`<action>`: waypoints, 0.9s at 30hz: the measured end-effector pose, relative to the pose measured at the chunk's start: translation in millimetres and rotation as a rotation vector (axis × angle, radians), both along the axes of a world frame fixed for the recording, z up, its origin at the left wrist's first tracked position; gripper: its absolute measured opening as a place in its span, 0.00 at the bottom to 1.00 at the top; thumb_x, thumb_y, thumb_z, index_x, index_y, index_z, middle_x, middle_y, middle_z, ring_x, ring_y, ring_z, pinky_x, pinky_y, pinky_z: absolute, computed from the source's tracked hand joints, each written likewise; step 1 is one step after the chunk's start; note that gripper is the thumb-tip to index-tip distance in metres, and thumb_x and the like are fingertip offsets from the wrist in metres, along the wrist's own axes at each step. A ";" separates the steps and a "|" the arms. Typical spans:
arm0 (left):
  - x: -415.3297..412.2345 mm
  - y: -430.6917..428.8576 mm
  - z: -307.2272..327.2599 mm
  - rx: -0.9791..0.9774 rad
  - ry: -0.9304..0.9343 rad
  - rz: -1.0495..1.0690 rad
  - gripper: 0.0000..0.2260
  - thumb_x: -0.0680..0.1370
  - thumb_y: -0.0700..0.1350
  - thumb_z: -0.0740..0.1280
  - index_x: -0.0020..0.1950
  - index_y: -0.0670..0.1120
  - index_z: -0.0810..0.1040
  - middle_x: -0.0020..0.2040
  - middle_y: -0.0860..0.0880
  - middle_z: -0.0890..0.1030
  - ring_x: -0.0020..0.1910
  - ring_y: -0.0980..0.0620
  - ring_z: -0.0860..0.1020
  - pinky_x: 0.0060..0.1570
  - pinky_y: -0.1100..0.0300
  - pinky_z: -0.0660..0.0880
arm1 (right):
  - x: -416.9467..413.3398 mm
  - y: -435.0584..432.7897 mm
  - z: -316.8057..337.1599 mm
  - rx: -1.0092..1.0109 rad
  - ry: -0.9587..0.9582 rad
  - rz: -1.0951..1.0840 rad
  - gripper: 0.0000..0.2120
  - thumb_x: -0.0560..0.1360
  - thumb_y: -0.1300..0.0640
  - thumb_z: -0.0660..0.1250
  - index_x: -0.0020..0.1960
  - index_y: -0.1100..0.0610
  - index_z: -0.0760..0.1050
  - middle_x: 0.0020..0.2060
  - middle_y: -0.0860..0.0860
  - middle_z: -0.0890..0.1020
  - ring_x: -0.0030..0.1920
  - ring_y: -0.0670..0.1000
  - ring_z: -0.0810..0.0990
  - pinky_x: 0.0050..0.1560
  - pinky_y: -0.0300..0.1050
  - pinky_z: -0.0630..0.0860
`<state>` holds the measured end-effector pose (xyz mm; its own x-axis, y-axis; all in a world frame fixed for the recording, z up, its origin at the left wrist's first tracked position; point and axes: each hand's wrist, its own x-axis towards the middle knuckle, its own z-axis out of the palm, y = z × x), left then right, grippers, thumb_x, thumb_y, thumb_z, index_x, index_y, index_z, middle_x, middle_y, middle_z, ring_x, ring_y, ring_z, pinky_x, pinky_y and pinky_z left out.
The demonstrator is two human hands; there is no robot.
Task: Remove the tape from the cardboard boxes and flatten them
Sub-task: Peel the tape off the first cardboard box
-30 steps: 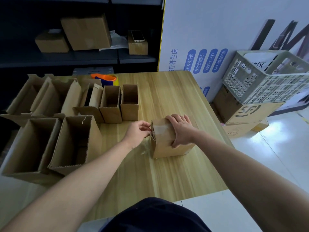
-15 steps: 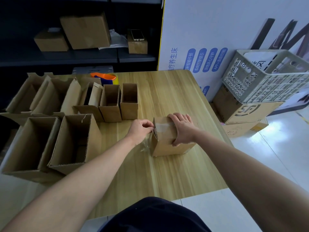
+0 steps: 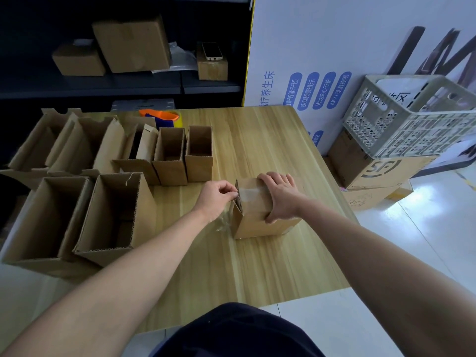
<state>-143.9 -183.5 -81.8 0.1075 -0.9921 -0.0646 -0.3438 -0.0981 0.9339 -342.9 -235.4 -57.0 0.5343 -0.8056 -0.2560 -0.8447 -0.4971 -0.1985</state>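
Just right of frame centre, on the wooden desk (image 3: 257, 266), sits a small cardboard box (image 3: 257, 220) (the one being worked on), w/ a strip of clear tape (image 3: 249, 193) across its top. The right hand (image 3: 280, 197) lies over the right part of the box's top, fingers curled over the far edge & thumb pressed on the near face, so it grips the box. The left hand (image 3: 219, 197) is at the box's upper left edge, thumb & fingertips pinched on the tape end there. A crinkled loose tape tail (image 3: 222, 224) hangs below that hand, just beside the box's left side. A flap edge stands up at the box's top left corner.

Left part of the frame: two large open boxes (image 3: 110, 215) near the desk's front edge, and behind them a row of smaller open boxes (image 3: 171, 155), all mouths up. An orange-and-blue tape dispenser (image 3: 161, 117) shows behind that row, at the desk's far edge.

Upper left: a dark shelf (image 3: 128, 85) w/ three closed cartons; a phone (image 3: 211, 50) lies on the smallest one.

Right edge: a grey plastic crate (image 3: 412, 119) sits tilted on a printed carton (image 3: 373, 171) on the floor.
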 end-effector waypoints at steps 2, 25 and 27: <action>1.9 -0.1 1.2 -0.010 -0.037 -0.036 0.07 0.74 0.36 0.70 0.38 0.47 0.80 0.35 0.51 0.81 0.35 0.57 0.77 0.41 0.66 0.76 | 0.3 -0.2 -0.5 -0.009 0.009 0.010 0.56 0.56 0.45 0.79 0.74 0.50 0.49 0.69 0.51 0.57 0.71 0.55 0.55 0.74 0.55 0.39; 5.3 -12.0 9.1 0.019 -0.266 -0.060 0.01 0.75 0.42 0.70 0.45 0.46 0.81 0.42 0.51 0.80 0.42 0.55 0.77 0.44 0.62 0.74 | 13.9 -5.8 -3.7 -0.014 0.068 -0.037 0.58 0.55 0.44 0.79 0.75 0.49 0.48 0.69 0.51 0.58 0.71 0.56 0.54 0.72 0.58 0.41; 5.2 -10.7 2.4 -0.047 -0.318 -0.060 0.03 0.75 0.41 0.70 0.42 0.48 0.82 0.38 0.56 0.78 0.39 0.60 0.76 0.41 0.66 0.71 | 13.1 -6.0 -4.6 -0.020 0.072 -0.031 0.57 0.55 0.44 0.79 0.75 0.49 0.48 0.69 0.51 0.58 0.71 0.56 0.54 0.72 0.58 0.41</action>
<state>-138.7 -194.1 -79.4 0.0565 -0.9984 0.0088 -0.6230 -0.0283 0.7817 -329.8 -241.4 -61.6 0.4896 -0.8270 -0.2763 -0.8715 -0.4736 -0.1270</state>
